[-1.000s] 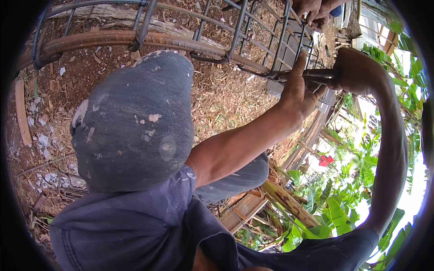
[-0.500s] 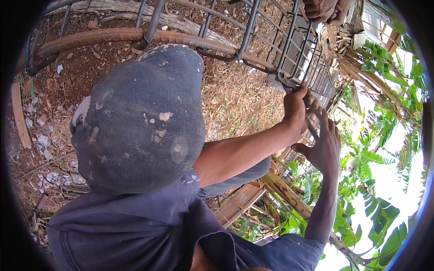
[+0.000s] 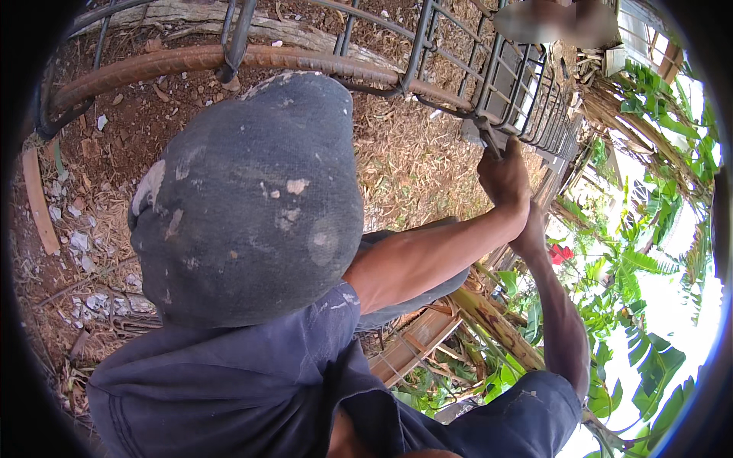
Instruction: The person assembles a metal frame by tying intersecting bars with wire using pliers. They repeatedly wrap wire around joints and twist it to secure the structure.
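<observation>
My left hand point(image 3: 505, 174) is closed round a pair of dark metal pincers point(image 3: 491, 137). Their head meets the rusty ribbed steel bar point(image 3: 305, 62), at a stirrup point(image 3: 489, 80) of a long rebar cage. Behind my left wrist is my right hand point(image 3: 532, 231), with its fingers hidden by the left forearm. I cannot see whether it touches the handles. My raised knee point(image 3: 244, 206), in dark paint-stained cloth, fills the left middle.
Another person's hands point(image 3: 556, 23) seem to be at the cage's top right, but they are blurred. A log point(image 3: 282, 29) lies behind the bar. A wooden frame point(image 3: 416, 343) and banana plants point(image 3: 645, 366) stand at the lower right. White rubble point(image 3: 80, 240) litters the soil at left.
My right hand has come off its spread-fingered reach beside the handles and drawn back behind my left wrist. The pincers have turned slightly at the bar.
</observation>
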A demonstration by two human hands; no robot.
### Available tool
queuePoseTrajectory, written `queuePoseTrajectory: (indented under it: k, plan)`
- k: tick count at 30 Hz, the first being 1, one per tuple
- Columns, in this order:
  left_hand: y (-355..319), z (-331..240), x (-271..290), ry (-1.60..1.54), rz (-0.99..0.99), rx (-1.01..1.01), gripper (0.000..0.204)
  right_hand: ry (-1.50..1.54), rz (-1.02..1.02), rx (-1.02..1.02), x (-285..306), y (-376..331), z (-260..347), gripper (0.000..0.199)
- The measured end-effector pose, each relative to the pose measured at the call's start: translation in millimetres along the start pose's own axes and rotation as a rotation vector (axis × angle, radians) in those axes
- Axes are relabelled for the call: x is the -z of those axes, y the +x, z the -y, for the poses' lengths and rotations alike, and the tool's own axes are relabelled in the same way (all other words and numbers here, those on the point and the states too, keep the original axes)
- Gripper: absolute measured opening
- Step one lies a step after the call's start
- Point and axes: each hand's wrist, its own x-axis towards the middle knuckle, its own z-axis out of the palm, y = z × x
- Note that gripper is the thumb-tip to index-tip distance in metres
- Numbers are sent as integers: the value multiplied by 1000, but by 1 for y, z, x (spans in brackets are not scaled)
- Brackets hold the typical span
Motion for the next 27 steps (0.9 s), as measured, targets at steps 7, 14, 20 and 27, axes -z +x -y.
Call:
queuePoseTrajectory:
  k: [7, 14, 20, 27]
  plan:
    - [40, 19, 59, 276, 578, 3, 50, 1139, 254, -189, -57, -30, -21, 39]
    - [76, 25, 97, 301, 782, 55, 26, 1683, 382, 20, -158, -42, -34, 52]
    - [92, 36, 107, 881, 733, -574, 35, 1611, 114, 13, -196, -25, -13, 46]
    - [132, 42, 129, 1662, 558, -985, 18, 2002, 111, 47, -248, -23, -16, 61]
